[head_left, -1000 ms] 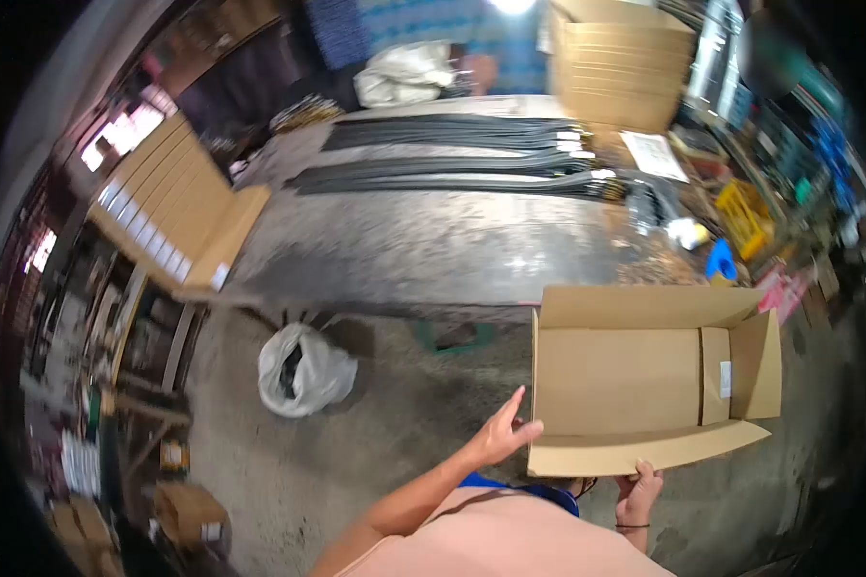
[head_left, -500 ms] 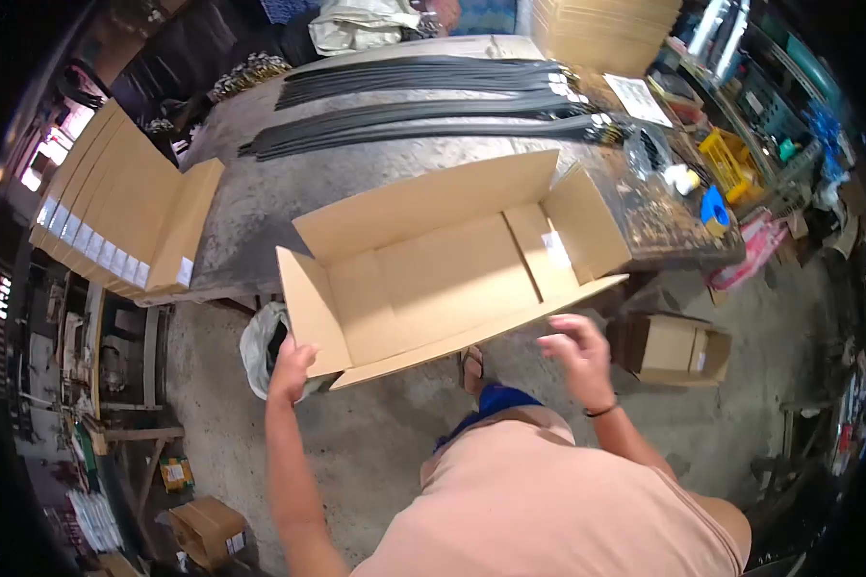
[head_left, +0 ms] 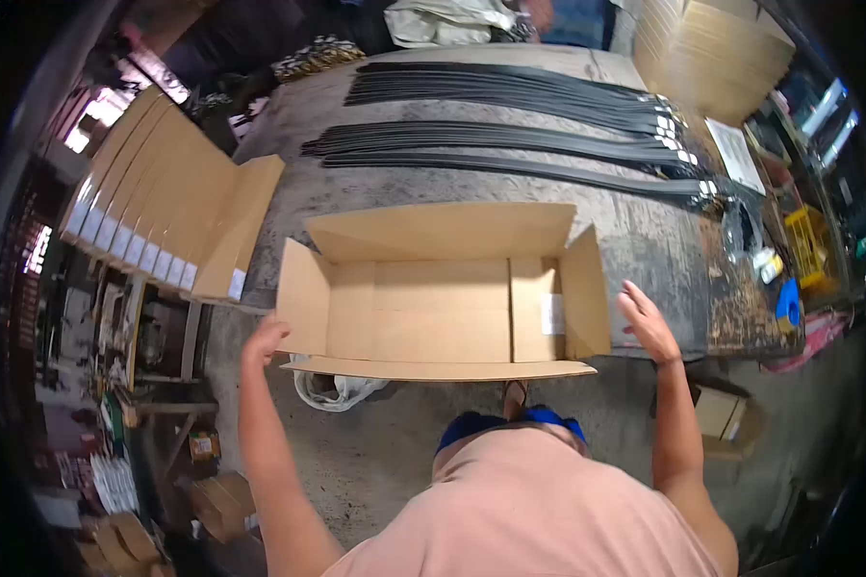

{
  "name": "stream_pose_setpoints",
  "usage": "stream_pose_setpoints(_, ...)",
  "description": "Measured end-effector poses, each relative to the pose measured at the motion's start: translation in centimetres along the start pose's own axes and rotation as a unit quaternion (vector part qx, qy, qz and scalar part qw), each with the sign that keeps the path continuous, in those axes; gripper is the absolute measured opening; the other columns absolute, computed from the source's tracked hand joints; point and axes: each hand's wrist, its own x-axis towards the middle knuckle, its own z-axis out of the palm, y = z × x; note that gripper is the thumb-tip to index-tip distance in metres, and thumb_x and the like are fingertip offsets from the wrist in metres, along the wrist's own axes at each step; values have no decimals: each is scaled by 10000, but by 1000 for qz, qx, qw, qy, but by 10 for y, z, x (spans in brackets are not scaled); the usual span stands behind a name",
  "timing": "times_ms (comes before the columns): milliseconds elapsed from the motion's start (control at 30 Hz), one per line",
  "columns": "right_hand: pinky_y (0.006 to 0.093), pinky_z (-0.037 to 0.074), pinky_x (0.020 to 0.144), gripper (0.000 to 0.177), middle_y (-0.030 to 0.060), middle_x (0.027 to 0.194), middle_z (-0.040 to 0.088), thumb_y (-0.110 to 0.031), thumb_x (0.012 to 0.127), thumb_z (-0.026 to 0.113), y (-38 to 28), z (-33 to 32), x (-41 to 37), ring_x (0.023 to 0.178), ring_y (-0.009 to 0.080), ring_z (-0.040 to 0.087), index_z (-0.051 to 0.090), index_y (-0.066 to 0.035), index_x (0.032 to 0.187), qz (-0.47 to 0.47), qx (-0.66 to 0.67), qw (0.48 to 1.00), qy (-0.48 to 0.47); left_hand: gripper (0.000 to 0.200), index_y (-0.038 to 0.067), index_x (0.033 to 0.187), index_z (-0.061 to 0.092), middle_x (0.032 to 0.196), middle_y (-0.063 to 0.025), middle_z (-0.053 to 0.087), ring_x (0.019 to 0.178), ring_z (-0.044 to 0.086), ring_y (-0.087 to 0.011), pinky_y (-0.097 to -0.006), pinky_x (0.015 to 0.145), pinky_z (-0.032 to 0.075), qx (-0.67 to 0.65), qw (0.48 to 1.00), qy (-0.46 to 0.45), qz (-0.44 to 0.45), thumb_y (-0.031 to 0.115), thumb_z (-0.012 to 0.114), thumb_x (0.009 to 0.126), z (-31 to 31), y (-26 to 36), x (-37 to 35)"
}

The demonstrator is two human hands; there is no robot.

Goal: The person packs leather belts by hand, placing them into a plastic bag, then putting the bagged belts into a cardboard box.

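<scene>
An open cardboard box (head_left: 443,313) sits at the front edge of the workbench, flaps standing up and out, its inside bare apart from a white label (head_left: 552,314) near the right end. My left hand (head_left: 267,338) is closed at the lower corner of the left end flap, fingers curled at its edge. To the right of the box, my right hand (head_left: 650,325) is open with fingers stretched out, a small gap between it and the right end flap. Beyond the box, bundles of long black strips (head_left: 510,91) lie across the bench.
Flat folded cartons (head_left: 154,202) stand in a row at the left; more cartons (head_left: 712,58) stand at the back right. A blue tape dispenser (head_left: 788,304) and yellow basket (head_left: 806,248) are at the right. Below the bench are a white bag (head_left: 342,392) and another open box (head_left: 722,418).
The box has turned from tilted to nearly square with the bench edge. My right hand has moved right and up, from the front flap to beside the right end. The camera view has shifted.
</scene>
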Motion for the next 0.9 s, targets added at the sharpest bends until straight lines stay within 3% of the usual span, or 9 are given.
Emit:
stream_pose_setpoints(100,335,493,855,694,133,1392,484,-379,921,587,-20,38,16,1195,220,518,322,-34,1461,13,-40,998,-54,365,-7,1149,593,1011,-57,628,934,582,-153,-315,823,472,70,997,42,-9,44,536,792,-11,-3,35)
stream_pose_setpoints(167,373,482,901,714,207,1392,468,-317,898,605,12,62,48,1209,293,534,287,-12,1459,-242,-72,964,-90,406,-13,1196,566,1044,-77,640,984,602,-188,-318,867,465,30,999,-14,4,52,524,797,-14,-5,61)
stream_pose_setpoints(333,495,479,909,763,305,1287,487,-249,857,580,-25,125,35,1080,493,558,193,56,1438,-78,-350,933,3,729,12,1465,251,1238,-212,573,1137,575,-299,-415,966,459,243,959,-124,-77,219,567,841,48,74,63)
stream_pose_setpoints(400,496,496,876,925,312,1312,458,-501,866,579,-50,153,30,1001,466,612,178,106,1436,-29,-441,895,-52,840,15,1498,175,1303,-240,529,1161,563,-322,-444,985,453,357,915,-173,-75,314,611,845,73,73,75)
stream_pose_setpoints(467,477,513,841,1021,340,1287,451,-600,817,597,-34,189,46,953,430,639,207,132,1412,-74,-537,839,-40,1067,8,1514,89,1435,-269,387,1207,535,-363,-459,1007,438,637,761,-125,-4,529,666,783,97,55,90)
stream_pose_setpoints(567,467,521,813,949,324,1235,481,-591,791,632,-60,195,48,932,402,649,329,122,1340,-49,-565,822,-42,1183,-2,1513,75,1541,-257,199,1244,501,-402,-458,1016,431,646,756,-86,56,630,682,719,106,71,87)
stream_pose_setpoints(700,447,509,860,613,259,1167,559,-392,806,680,-41,151,45,955,379,639,525,40,1213,16,-388,919,65,693,-3,1406,382,1131,-182,644,1046,632,-272,-391,887,494,212,953,-191,103,268,672,838,39,50,118)
stream_pose_setpoints(733,439,502,880,581,241,1183,574,-346,834,663,-24,125,43,974,357,637,509,30,1249,13,-270,962,46,535,0,1339,454,1111,-113,648,978,638,-196,-355,829,516,178,960,-213,-24,180,629,867,11,58,120)
stream_pose_setpoints(900,324,495,881,344,39,1137,644,-175,955,572,42,55,22,1012,133,613,524,-49,1271,70,271,960,30,444,-4,1320,464,1217,-108,599,1100,592,-225,-353,926,487,-156,964,-215,-16,215,582,952,-81,-51,179)
